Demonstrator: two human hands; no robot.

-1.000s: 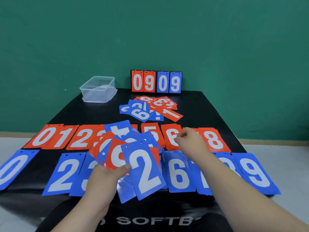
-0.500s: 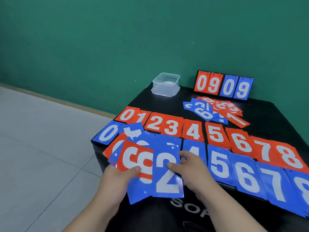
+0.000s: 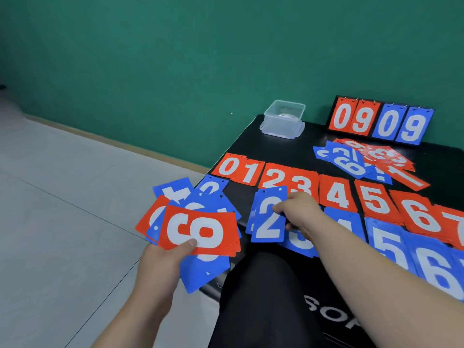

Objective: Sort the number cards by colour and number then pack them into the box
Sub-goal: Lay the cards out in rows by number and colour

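Observation:
My left hand (image 3: 160, 262) grips a fan of red and blue number cards (image 3: 198, 229) off the table's left edge, with a red 6 or 9 on top. In the near row, my right hand (image 3: 298, 209) pinches a blue 2 card (image 3: 268, 219) that lies over another blue card. A red row (image 3: 301, 182) runs 0 to 7 across the black table (image 3: 283, 151). The blue row (image 3: 391, 247) in front shows 3 to 6, partly hidden by my right arm. A clear plastic box (image 3: 283, 119) stands at the far left corner.
A mixed heap of red and blue cards (image 3: 364, 162) lies behind the red row. A flip scoreboard reading 0909 (image 3: 379, 121) stands at the back by the green wall. Grey floor lies left of the table. My dark-clad knee (image 3: 263, 297) is at the near edge.
My right hand has taken the blue 2 card from the fan and carried it right, down onto the blue row. The left hand's fan now shows a red card on top. The view swung left.

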